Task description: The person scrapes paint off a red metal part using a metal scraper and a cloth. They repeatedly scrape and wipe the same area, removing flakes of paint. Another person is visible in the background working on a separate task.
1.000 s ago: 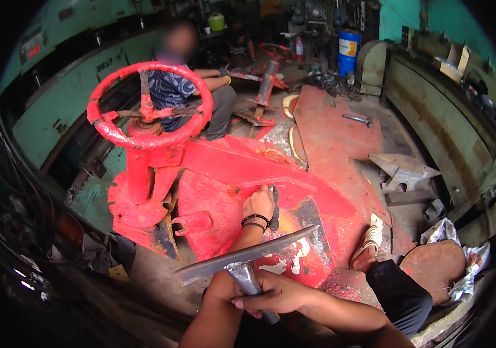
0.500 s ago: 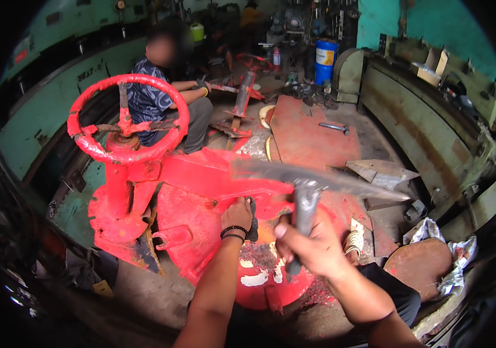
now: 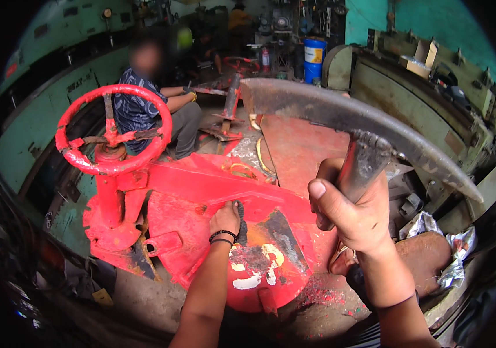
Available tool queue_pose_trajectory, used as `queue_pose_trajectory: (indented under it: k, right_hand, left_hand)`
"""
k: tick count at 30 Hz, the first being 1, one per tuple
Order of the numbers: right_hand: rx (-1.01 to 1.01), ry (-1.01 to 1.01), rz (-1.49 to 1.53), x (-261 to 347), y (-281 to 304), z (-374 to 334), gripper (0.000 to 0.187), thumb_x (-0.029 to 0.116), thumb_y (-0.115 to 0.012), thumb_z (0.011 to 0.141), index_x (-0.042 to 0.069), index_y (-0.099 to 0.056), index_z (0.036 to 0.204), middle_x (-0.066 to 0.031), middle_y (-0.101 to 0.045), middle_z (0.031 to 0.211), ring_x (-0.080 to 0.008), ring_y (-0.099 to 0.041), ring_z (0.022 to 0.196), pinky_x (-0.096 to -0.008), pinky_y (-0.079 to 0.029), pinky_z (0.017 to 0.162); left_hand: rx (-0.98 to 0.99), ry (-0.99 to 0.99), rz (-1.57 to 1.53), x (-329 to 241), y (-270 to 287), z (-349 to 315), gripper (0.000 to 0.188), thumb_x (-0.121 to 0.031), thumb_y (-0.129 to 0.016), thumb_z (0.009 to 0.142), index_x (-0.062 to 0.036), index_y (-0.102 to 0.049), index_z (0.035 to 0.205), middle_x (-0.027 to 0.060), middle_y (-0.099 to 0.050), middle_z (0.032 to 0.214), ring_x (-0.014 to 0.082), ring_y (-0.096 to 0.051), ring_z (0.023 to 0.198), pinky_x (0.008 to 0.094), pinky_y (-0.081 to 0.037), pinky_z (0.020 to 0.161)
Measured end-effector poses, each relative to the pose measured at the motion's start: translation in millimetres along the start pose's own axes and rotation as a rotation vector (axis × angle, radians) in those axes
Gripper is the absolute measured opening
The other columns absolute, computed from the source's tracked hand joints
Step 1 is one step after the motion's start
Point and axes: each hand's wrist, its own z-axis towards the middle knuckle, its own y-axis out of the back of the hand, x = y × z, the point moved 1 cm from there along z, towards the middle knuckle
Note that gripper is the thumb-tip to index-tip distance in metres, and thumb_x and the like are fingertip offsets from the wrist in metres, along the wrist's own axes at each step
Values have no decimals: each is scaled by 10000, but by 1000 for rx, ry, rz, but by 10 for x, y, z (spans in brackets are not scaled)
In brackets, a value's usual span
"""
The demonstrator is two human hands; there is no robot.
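My right hand (image 3: 359,203) is closed round the handle (image 3: 365,165) of a hammer-like pick, raised up close in front of me. Its long curved dark steel head (image 3: 340,113) is welded across the handle and tapers to a point at the right. My left hand (image 3: 226,219), with dark bracelets at the wrist, has its fingers curled at the red metal machine part (image 3: 181,223). Along those fingers shows a dark grey thing (image 3: 242,223), too little visible to name. Below it lies a round red plate (image 3: 271,293) with white and yellow patches and a bare-metal area.
A red handwheel (image 3: 114,129) stands up on the machine part at the left. Behind it a person (image 3: 137,104) sits with a gloved hand on a red piece. A blue drum (image 3: 314,61) and a long green machine (image 3: 410,110) stand farther back. Paint flakes (image 3: 329,301) litter the floor.
My right hand has lifted the pick higher and nearer, its head now above the red part. My left hand stays on the red part. The whole view has shifted slightly.
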Motion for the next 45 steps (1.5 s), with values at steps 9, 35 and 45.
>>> queue_pose_trajectory:
  k: [9, 35, 45]
  right_hand:
    - [144, -603, 215, -911, 264, -1052, 207, 149, -659, 907, 63, -482, 842, -15, -531, 596, -109, -520, 502, -279, -426, 478]
    - [-604, -1804, 742, -2542, 804, -4257, 121, 237, -531, 944, 133, -479, 976, -61, -488, 597, -268, -508, 527, -475, -428, 495]
    - [-479, -1803, 604, -2557, 793, -4272, 157, 272, -540, 948, 125, -487, 963, -52, -479, 607, -271, -494, 545, -487, -400, 518]
  left_hand:
    - [7, 8, -5, 1, 31, 0, 359, -380, -418, 988, -77, -585, 1084, 255, -672, 916, 448, -646, 902, 564, -493, 798]
    - [-188, -38, -292, 180, -79, 103, 371, -365, -594, 914, -51, -564, 1111, 254, -669, 913, 438, -644, 903, 531, -499, 781]
    - [-241, -161, 104, 73, 114, -208, 654, -333, -612, 893, -86, -363, 1445, 221, -405, 1449, 378, -459, 1277, 504, -465, 968]
